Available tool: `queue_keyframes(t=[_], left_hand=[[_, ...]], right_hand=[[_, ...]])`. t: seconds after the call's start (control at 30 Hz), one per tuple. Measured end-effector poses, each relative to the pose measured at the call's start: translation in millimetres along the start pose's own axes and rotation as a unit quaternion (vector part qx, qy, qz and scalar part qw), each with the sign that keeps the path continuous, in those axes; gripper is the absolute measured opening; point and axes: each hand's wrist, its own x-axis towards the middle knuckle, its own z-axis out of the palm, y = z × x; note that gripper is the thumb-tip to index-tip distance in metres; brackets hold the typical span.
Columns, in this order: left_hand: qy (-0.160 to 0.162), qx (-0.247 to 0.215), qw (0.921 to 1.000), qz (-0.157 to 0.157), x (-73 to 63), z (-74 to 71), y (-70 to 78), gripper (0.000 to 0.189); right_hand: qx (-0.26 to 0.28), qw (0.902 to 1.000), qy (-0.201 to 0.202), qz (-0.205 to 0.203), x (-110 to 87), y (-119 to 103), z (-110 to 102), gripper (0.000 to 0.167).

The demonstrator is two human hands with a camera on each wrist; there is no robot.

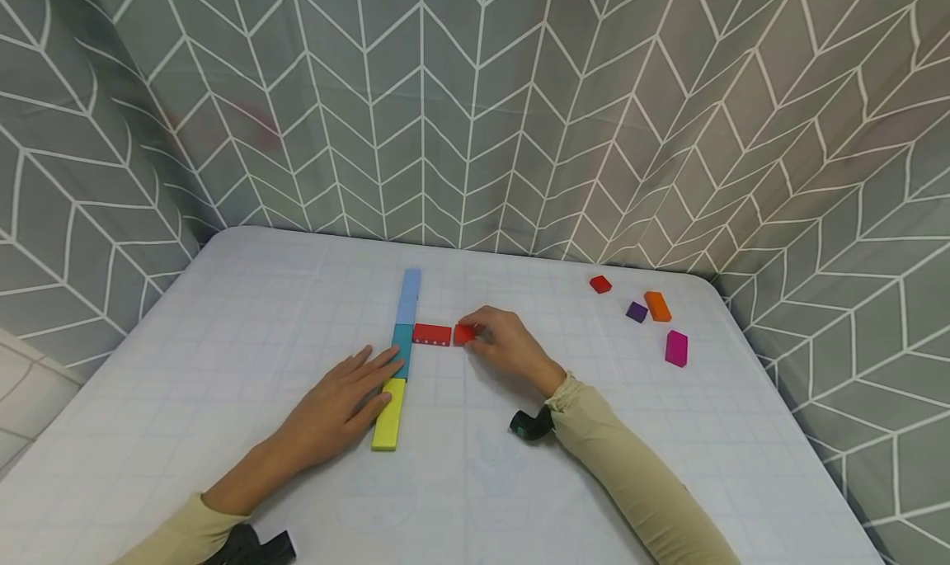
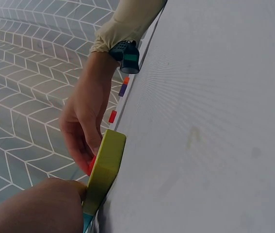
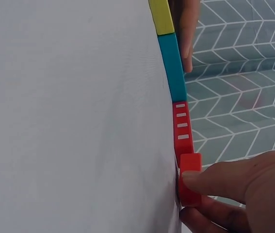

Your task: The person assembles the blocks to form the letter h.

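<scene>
Watching remotely, I see the right hand [image 1: 508, 342] pinching a small red block [image 1: 463, 335] just beside the dotted red block [image 1: 432, 335]; the left hand [image 1: 334, 408], grip slack, touches the teal block [image 1: 402, 341] and yellow block [image 1: 387, 426]. Pushing too hard could skew their line-up.

Right hand [image 1: 512, 346] pinches small red block [image 1: 463, 335], seemingly just beside white-marked red block [image 1: 432, 333]; left hand [image 1: 334, 402] touches end-to-end teal block [image 1: 403, 336], yellow block [image 1: 387, 426].
</scene>
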Motion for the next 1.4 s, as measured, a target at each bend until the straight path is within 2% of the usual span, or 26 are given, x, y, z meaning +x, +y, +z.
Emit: queue_keyframes(t=[0.27,0.63,1.4], left_hand=[[-0.005,0.002,1.0,-0.003,0.6,-0.2,0.7,0.056],[-0.006,0.006,1.0,-0.003,0.3,0.7,-0.6,0.056],[0.008,0.008,0.9999,0.01,1.3,0.0,1.1,0.055]], right_hand=[[-0.004,0.9999,-0.008,0.01,2.4,0.9,2.9,0.031],[-0.007,0.9999,-0.008,0.003,3.3,-2.0,3.0,0.031],[-0.019,0.9995,-0.016,0.021,6.4,-5.9,3.5,0.032]])
